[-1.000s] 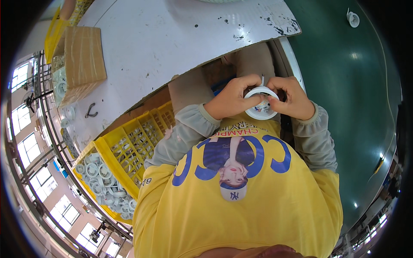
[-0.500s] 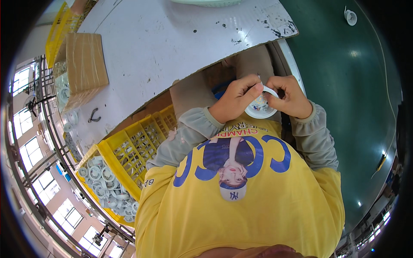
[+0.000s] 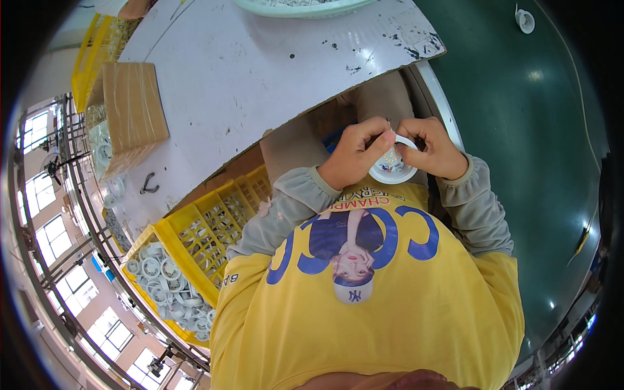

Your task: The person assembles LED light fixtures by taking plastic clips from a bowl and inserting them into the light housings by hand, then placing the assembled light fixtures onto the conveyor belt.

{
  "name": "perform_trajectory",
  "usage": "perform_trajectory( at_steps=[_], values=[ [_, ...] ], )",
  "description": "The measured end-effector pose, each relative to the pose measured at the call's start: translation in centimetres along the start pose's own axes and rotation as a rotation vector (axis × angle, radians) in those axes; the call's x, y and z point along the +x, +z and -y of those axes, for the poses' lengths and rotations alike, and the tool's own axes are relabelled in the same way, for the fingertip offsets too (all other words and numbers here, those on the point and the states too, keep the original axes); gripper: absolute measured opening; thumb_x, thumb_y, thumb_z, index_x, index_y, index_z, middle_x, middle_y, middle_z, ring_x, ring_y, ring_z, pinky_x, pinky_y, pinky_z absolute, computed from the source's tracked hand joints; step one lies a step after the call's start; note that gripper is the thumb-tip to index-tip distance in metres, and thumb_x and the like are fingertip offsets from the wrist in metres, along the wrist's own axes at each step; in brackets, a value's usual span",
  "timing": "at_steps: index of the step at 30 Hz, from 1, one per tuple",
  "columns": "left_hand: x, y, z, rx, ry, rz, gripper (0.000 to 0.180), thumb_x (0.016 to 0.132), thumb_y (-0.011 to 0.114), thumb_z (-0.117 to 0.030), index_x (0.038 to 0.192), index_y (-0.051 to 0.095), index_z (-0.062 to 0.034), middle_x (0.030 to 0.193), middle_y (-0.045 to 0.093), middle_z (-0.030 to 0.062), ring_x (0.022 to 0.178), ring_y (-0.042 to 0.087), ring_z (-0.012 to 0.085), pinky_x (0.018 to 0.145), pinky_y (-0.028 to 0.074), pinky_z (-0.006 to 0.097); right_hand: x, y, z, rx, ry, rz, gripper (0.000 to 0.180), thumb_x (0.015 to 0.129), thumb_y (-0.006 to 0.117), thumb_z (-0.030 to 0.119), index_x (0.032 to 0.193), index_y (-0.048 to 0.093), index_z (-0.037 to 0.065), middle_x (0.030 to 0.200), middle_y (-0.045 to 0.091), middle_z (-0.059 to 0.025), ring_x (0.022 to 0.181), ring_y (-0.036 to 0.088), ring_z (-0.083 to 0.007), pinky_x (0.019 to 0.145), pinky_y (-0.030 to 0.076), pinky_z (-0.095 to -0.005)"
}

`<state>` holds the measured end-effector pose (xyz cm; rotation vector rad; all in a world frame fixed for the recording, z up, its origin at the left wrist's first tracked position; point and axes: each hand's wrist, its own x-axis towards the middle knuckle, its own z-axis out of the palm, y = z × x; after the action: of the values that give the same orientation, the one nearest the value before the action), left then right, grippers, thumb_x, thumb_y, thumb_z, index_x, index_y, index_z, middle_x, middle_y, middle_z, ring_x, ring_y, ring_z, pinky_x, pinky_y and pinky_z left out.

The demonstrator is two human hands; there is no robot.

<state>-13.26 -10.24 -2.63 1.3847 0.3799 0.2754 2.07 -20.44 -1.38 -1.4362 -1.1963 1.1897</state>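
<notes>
Both my hands hold a small round white lamp part [image 3: 391, 168] in my lap, just below the edge of the white worktable [image 3: 260, 71]. My left hand [image 3: 354, 155] grips its left side with fingers curled over the top. My right hand [image 3: 439, 148] pinches its right rim. Small dots show on the part's inner face. My grey sleeves and yellow shirt fill the lower middle.
A yellow crate [image 3: 214, 227] with dividers and another yellow crate [image 3: 162, 286] full of round white parts sit at my left. A cardboard box [image 3: 130, 114] and a small dark tool [image 3: 149, 185] lie on the table. Green floor [image 3: 539, 130] is at the right, with a white part [image 3: 524, 19] on it.
My hands have turned the white part slightly and my left fingers have shifted over its top. The view has tilted a little.
</notes>
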Motion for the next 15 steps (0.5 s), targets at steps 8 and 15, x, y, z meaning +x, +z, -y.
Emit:
perform_trajectory(
  at_steps=[8, 15],
  values=[
    [-0.19, -0.13, 0.21, 0.019, -0.005, 0.039, 0.024, 0.09, 0.047, -0.023, 0.081, 0.051, -0.0004, 0.07, 0.046, -0.001, 0.066, 0.041, 0.0038, 0.057, 0.034, 0.021, -0.29, 0.16, 0.39, -0.054, -0.013, -0.01, 0.014, 0.069, 0.059, 0.01, 0.065, 0.051, 0.0, 0.048, 0.037, -0.0022, 0.045, 0.032, -0.0058, 0.041, 0.026, -0.0252],
    [-0.16, 0.1, 0.21, 0.049, 0.064, 0.01, 0.021, 0.087, 0.052, -0.018, 0.076, 0.05, 0.0005, 0.067, 0.046, 0.0007, 0.063, 0.04, 0.0038, 0.054, 0.035, 0.022, -0.46, 0.42, -0.25, -0.003, -0.03, -0.044, 0.014, 0.069, 0.06, 0.011, 0.064, 0.051, 0.0, 0.048, 0.037, -0.002, 0.045, 0.031, -0.0067, 0.041, 0.026, -0.0253]
  ],
)
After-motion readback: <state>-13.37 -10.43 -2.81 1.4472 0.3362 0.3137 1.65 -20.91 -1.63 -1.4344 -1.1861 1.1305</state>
